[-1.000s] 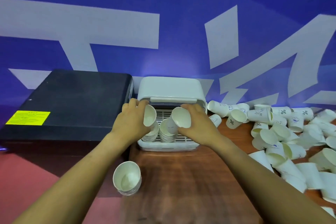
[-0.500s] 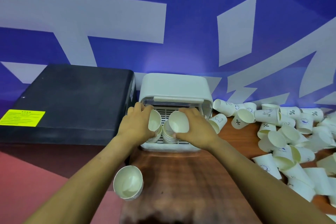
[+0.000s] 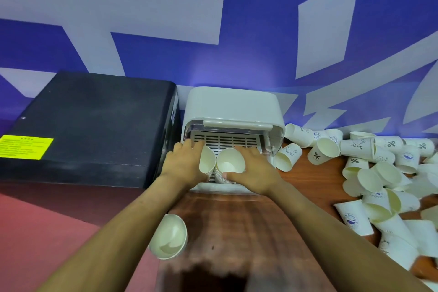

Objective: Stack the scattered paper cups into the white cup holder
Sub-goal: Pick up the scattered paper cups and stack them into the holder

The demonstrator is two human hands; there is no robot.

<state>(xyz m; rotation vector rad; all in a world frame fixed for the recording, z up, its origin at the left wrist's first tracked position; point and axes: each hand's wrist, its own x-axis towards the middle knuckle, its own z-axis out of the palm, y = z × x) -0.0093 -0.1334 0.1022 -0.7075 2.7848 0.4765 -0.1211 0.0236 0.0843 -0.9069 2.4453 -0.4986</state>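
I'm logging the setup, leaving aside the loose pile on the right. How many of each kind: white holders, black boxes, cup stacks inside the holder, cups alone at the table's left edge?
white cup holder: 1
black box: 1
cup stacks in the holder: 2
lone cup at the left edge: 1
Total: 5

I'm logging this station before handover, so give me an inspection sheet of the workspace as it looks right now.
Surface: wooden table, bare in front of the holder.
Job's things: white cup holder open at the front, two cup stacks inside; scattered paper cups piled at the right, mostly on their sides.
Clutter: stack of cups at the table's left edge.
Hands: left hand grips the left stack; right hand grips the right stack.
Cables: nothing seen.
Surroundings: black box with yellow label; blue and white wall.
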